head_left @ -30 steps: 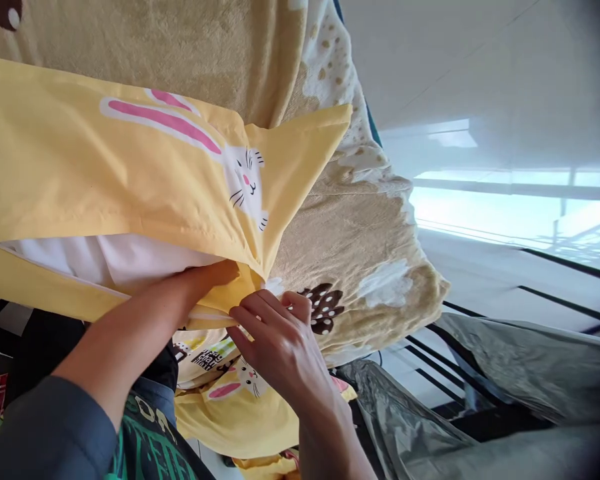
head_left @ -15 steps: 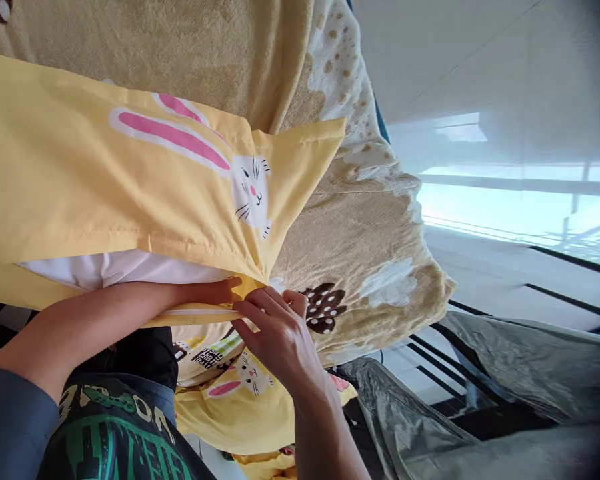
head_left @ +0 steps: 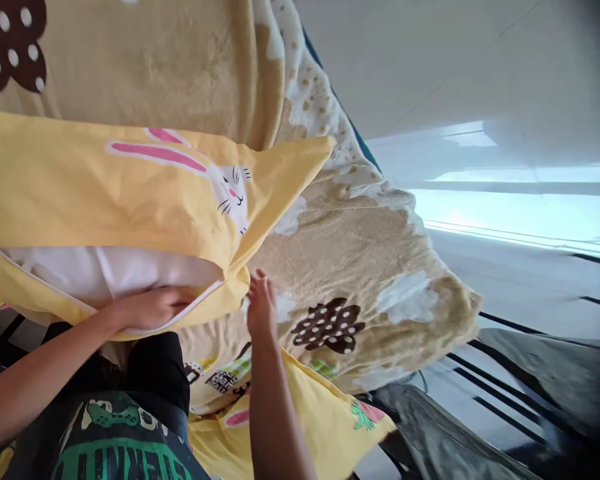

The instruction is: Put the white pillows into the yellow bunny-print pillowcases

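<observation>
Nearest, the left hand (head_left: 147, 308) lies along the open edge of the yellow pillowcase (head_left: 80, 200), its fingers tucked under the fabric lip so its grip cannot be told. The right hand (head_left: 261, 303) sits edge-on at the case's corner, fingers together, seemingly pinching the seam. A white pillow (head_left: 105, 273) shows partly through the opening, the rest hidden. Beyond lies a tan fleece blanket (head_left: 360, 233), and farther right a bright window (head_left: 520, 213)
</observation>
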The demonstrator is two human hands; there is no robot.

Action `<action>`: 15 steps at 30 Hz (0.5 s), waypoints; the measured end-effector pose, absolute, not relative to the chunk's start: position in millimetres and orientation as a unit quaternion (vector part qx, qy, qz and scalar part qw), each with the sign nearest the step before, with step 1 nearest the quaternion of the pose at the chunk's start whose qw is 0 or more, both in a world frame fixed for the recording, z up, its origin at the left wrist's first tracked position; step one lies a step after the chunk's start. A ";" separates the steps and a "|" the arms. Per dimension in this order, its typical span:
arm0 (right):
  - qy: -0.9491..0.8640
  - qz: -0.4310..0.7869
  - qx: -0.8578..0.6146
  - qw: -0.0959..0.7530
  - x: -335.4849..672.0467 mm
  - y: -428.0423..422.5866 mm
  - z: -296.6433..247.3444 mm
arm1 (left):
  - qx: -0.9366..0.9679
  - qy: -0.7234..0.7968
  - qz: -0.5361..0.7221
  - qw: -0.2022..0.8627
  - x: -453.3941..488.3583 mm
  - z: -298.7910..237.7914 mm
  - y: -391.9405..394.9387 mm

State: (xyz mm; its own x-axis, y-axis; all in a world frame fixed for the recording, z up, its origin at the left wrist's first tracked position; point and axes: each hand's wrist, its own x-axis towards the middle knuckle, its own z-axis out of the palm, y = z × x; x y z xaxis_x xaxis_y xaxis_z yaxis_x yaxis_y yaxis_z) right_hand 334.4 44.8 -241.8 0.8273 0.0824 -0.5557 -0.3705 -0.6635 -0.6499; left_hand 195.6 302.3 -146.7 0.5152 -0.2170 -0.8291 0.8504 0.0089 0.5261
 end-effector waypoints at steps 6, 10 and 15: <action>0.078 0.338 -0.890 0.296 312.4 73.7 -293.6 | 0.831 0.265 -0.361 0.331 62.4 -100.2 411.1; 0.113 0.263 -0.929 0.235 323.9 48.7 -285.4 | 0.920 0.241 -0.151 0.271 36.5 -79.5 428.9; 0.120 0.294 -0.912 0.260 335.0 27.3 -267.7 | 0.870 0.460 0.086 0.156 19.6 -101.4 447.7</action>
State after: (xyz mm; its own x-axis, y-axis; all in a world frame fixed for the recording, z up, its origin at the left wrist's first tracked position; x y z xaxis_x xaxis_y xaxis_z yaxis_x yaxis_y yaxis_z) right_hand 335.0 27.3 -267.7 0.7988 -0.0661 -0.5980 -0.3710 -0.8365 -0.4033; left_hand 19.6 447.7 -101.4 0.5624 0.8269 0.0060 0.7731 -0.5284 0.3510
